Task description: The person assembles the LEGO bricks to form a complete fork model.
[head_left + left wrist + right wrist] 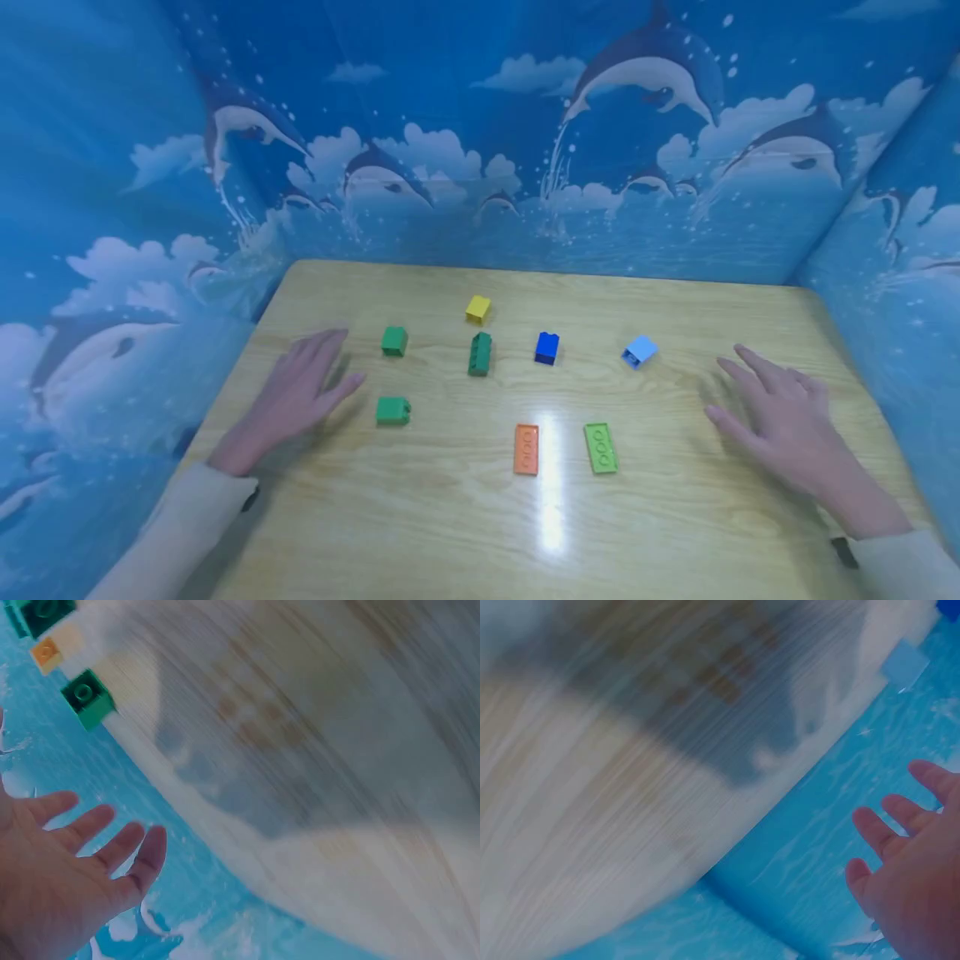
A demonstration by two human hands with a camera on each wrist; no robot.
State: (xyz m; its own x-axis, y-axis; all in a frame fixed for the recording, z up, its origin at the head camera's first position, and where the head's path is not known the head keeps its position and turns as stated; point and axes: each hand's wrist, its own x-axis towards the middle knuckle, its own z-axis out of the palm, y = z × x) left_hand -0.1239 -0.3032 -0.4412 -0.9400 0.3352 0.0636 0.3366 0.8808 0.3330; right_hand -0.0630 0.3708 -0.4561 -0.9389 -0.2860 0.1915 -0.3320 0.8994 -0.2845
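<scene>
My left hand (300, 396) hovers above the left side of the table, fingers spread and holding nothing. Closest to it are two green bricks, one farther back (393, 341) and one nearer me (392, 411). Over the right side hangs my right hand (783, 421), its fingers also apart and nothing in them. A light blue brick (640, 352) lies to its left. Across the middle are a yellow brick (477, 309), a dark green brick (480, 354) on its side and a dark blue brick (547, 348). Nearer me lie a flat orange plate (527, 450) and a flat lime green plate (601, 448).
The wooden table (450, 525) has rounded back corners. Blue dolphin-print sheets (465, 108) rise behind it and on both sides. A strip of light reflects on the tabletop beside the orange plate.
</scene>
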